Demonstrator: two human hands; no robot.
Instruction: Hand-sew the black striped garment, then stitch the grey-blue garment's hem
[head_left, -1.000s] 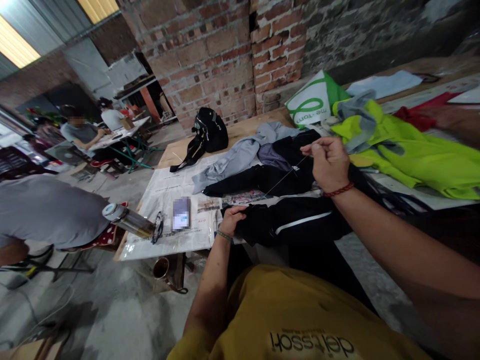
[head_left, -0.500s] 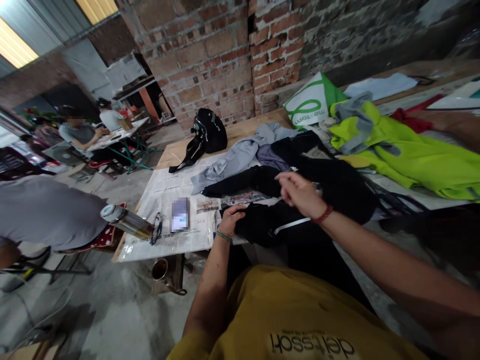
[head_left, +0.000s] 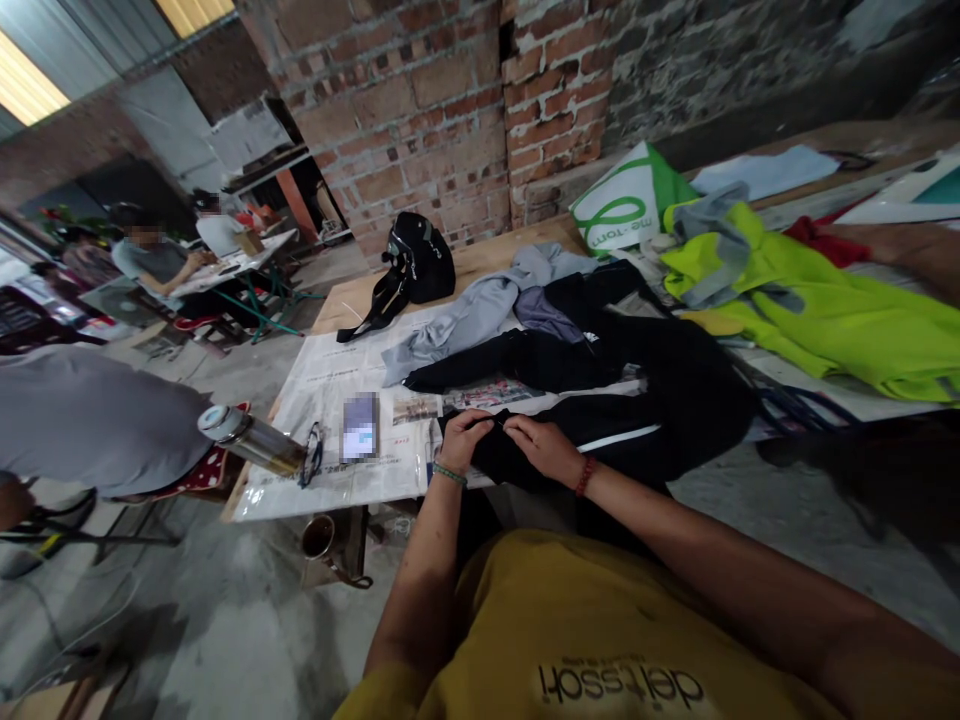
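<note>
A black garment [head_left: 694, 385] with a white stripe lies across the near side of the table, one narrow part of it stretched toward me. My left hand [head_left: 463, 440] is closed, pinching the end of that part between thumb and fingers. Close beside it, my right hand [head_left: 546, 448] pinches the same black cloth, the fingertips of both hands only a short gap apart. Whether a needle or thread is between them is too small to see. Beyond lies a grey garment [head_left: 480, 305], partly against the black one.
On the newspaper-covered table [head_left: 300, 400] are a phone [head_left: 360, 428], eyeglasses [head_left: 313, 450], a tilted-looking bottle [head_left: 251, 440] and a black bag [head_left: 420, 260]. Right of them are a green-white bag [head_left: 622, 205] and a yellow-green garment [head_left: 817, 300]. A seated person [head_left: 97, 420] is at left; a mug [head_left: 320, 540] stands below.
My right hand has come down and left from above the black garment to its end, beside my left hand, and now pinches the cloth. My left hand has stayed in place.
</note>
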